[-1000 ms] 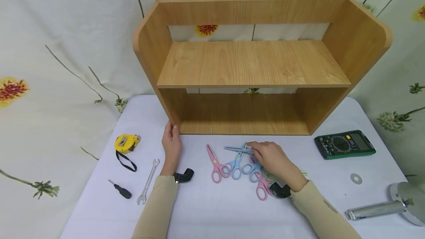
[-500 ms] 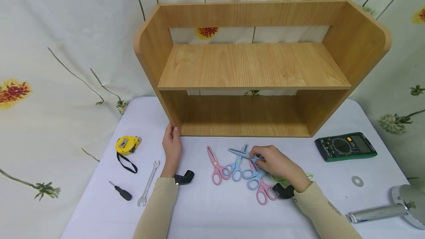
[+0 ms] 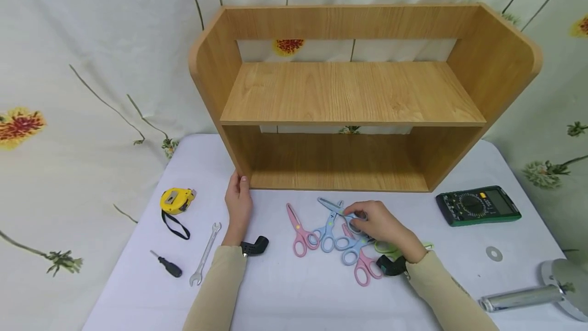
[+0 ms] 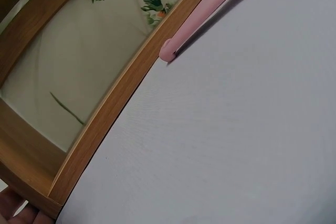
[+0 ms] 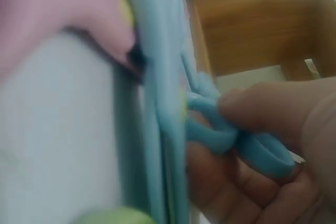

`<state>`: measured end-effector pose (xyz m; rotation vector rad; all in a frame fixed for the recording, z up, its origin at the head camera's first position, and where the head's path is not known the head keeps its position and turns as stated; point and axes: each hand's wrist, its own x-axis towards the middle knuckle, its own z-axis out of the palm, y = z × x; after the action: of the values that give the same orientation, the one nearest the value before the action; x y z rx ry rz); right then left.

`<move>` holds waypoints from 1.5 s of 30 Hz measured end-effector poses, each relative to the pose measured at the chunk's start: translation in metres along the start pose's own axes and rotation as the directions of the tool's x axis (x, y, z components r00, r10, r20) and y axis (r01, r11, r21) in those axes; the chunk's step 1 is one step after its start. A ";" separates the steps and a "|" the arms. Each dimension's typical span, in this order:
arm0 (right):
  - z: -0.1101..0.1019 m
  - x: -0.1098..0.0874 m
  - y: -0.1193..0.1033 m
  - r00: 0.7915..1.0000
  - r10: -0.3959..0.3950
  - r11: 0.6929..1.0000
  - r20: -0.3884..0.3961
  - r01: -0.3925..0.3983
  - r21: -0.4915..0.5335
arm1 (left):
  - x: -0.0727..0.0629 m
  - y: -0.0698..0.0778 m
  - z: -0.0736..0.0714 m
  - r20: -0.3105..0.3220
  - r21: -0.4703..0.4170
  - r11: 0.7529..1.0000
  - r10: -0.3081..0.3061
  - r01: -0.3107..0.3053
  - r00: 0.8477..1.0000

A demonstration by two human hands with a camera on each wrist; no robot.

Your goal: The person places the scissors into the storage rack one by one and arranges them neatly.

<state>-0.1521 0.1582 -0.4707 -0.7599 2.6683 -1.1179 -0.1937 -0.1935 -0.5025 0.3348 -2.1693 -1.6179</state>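
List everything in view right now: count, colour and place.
Wooden shelf: 1, light brown, back of table
Blue scissors: 3, blue, one held, two lying near it
Pink scissors: 2, pink, left and near side of the blue
Green scissors: 1, green, partly hidden by right wrist
Tape measure: 1, yellow with black strap, left
Screwdriver: 1, black handle, near left
Wrench: 1, silver, right of screwdriver
Multimeter: 1, black and green, right
Washer: 1, grey, nearer than multimeter
Metal object: 1, silver, near right corner
Table: 1, white, beneath
Backdrop: 1, white with flowers, behind
Wrist devices: 2, black, one per wrist
Sleeves: 2, beige, on forearms
Left hand: 1, holding shelf's lower left corner
Right hand: 1, pinching blue scissors
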 end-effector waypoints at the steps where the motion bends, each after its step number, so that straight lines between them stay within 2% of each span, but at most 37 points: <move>1: 0.001 0.001 -0.001 1.000 0.009 0.999 -0.012 -0.009 0.045 | 0.000 0.000 0.000 0.000 -0.003 1.000 0.002 -0.002 1.000; 3: 0.002 0.002 -0.004 1.000 0.016 0.986 -0.024 -0.011 0.166 | 0.000 0.000 0.000 -0.002 -0.012 1.000 0.005 -0.005 1.000; 4: 0.001 0.003 -0.007 1.000 0.011 0.970 -0.022 -0.005 0.242 | 0.000 0.000 0.000 -0.003 -0.014 1.000 0.007 -0.007 1.000; 8: -0.009 0.006 -0.036 0.999 -0.035 0.872 0.026 0.018 0.488 | 0.000 -0.002 0.000 0.000 -0.013 1.000 0.005 -0.005 1.000; 12: -0.032 0.018 -0.079 0.988 -0.139 0.796 0.068 0.070 0.601 | -0.001 -0.001 0.000 0.002 -0.011 1.000 0.001 -0.001 1.000; 16: -0.061 0.039 -0.127 0.975 -0.216 0.748 0.057 0.128 0.651 | -0.001 0.001 0.000 -0.001 -0.017 1.000 0.001 -0.001 1.000; 19: -0.082 0.060 -0.161 0.975 -0.216 0.754 0.053 0.132 0.644 | 0.000 0.001 -0.001 -0.002 -0.021 1.000 -0.001 0.000 1.000; 21: -0.094 0.076 -0.179 0.976 -0.215 0.777 0.045 0.143 0.613 | 0.000 0.001 -0.001 -0.005 -0.024 1.000 0.002 -0.002 1.000; 23: -0.102 0.095 -0.193 0.979 -0.203 0.814 0.021 0.157 0.559 | 0.000 0.001 -0.001 -0.009 -0.028 1.000 0.013 -0.013 1.000; 26: -0.108 0.127 -0.208 0.981 -0.189 0.887 -0.031 0.184 0.424 | 0.001 -0.001 -0.001 -0.014 -0.024 0.999 0.025 -0.025 1.000; 29: -0.109 0.157 -0.214 0.983 -0.169 0.945 -0.070 0.182 0.273 | 0.002 -0.003 0.000 -0.014 -0.028 0.999 0.032 -0.033 0.999; 33: -0.104 0.192 -0.214 0.984 -0.165 0.984 -0.060 0.168 0.058 | 0.000 -0.005 0.001 -0.014 -0.042 0.999 0.029 -0.030 0.999; 35: -0.102 0.204 -0.213 0.982 -0.183 0.981 -0.042 0.180 -0.075 | -0.001 -0.005 0.002 -0.013 -0.043 0.999 0.025 -0.025 1.000; 39: -0.096 0.215 -0.210 0.971 -0.239 0.934 -0.006 0.228 -0.275 | -0.004 -0.005 0.003 -0.018 -0.041 0.999 0.027 -0.027 0.999; 41: -0.094 0.215 -0.209 0.965 -0.261 0.921 -0.014 0.245 -0.302 | -0.005 -0.005 0.003 -0.024 -0.044 0.998 0.035 -0.036 0.999; 45: -0.091 0.213 -0.209 0.965 -0.258 0.923 -0.041 0.234 -0.306 | -0.005 -0.002 -0.001 -0.020 -0.044 0.998 0.042 -0.043 0.999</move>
<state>-0.2823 -0.0168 -0.2478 -1.1543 2.9122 -0.8117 -0.1885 -0.1928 -0.5055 0.2873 -2.1088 -1.6303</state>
